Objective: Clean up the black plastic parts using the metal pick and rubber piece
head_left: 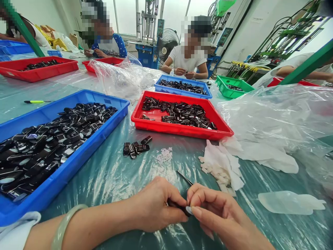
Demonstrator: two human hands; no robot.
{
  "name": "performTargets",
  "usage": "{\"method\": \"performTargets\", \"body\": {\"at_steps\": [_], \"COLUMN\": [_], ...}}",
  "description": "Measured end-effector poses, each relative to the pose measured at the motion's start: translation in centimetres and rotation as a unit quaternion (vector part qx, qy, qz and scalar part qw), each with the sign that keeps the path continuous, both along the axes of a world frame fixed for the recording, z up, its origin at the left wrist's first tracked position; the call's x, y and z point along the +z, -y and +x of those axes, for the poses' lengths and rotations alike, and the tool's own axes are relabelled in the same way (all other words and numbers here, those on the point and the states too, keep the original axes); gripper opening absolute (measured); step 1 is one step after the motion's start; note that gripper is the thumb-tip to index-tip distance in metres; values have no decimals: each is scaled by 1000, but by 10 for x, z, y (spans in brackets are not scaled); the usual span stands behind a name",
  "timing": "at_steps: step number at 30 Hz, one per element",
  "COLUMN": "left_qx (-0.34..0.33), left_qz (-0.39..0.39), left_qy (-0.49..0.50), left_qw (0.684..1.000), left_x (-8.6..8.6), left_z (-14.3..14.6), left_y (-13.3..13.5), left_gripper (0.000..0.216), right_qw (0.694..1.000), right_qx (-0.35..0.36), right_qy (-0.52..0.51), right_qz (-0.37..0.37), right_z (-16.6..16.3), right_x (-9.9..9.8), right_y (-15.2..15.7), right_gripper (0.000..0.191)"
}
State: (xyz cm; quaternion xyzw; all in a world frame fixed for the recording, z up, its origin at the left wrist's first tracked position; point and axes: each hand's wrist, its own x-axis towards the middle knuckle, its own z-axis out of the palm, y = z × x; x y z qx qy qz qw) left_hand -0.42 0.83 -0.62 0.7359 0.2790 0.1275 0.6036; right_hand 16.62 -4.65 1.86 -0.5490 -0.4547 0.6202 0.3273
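My left hand (156, 206) and my right hand (218, 217) meet low in the middle, both pinched on one small black part (185, 209). A thin dark tool (184, 178) sticks up behind the fingers of my right hand. A jade-coloured bangle (63, 225) sits on my left wrist. A few loose black parts (135, 148) lie on the plastic-covered table beyond my hands. A blue tray (78, 158) full of black parts is at my left. A red tray (179, 129) with more black parts is ahead.
White scraps (221, 166) and tiny bits (163, 155) lie near my hands; clear bags (275, 118) are heaped at right. A pen (36, 101) lies at left. Other people sit at the far side with blue (182, 92), green (231, 82) and red trays (39, 71).
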Motion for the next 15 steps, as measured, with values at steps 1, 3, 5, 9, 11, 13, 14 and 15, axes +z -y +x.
{"method": "performTargets", "body": {"at_steps": [1,3,5,9,11,13,14,15], "left_qx": [2,7,7,2,0,-3,-4,-5], "left_qz": [-1,0,1,-2,-1,-1,-2,-3], "left_qy": [-3,-5,-2,3,1,-1,-2,-4], "left_qw": [1000,1000,1000,1000,1000,1000,1000,1000], "left_x": [0,1,2,4,5,5,5,5], "left_z": [0,0,0,0,-1,-1,-1,-1], "left_y": [0,0,0,0,0,0,1,1], "left_gripper": [20,19,16,10,12,13,14,14], "right_qw": [1000,999,998,994,992,992,991,992], "right_qx": [-9,-25,-35,-63,-71,-72,-71,-72], "right_qy": [-6,-15,-27,-66,-76,-82,-84,-84], "right_qz": [-12,-37,-54,-62,-66,-69,-69,-69], "right_z": [0,0,0,-1,-2,-3,-4,-4], "right_x": [-1,-4,-6,-3,-1,0,0,0], "right_y": [1,5,7,6,5,4,4,4], "right_gripper": [22,17,16,15,14,12,11,11]}}
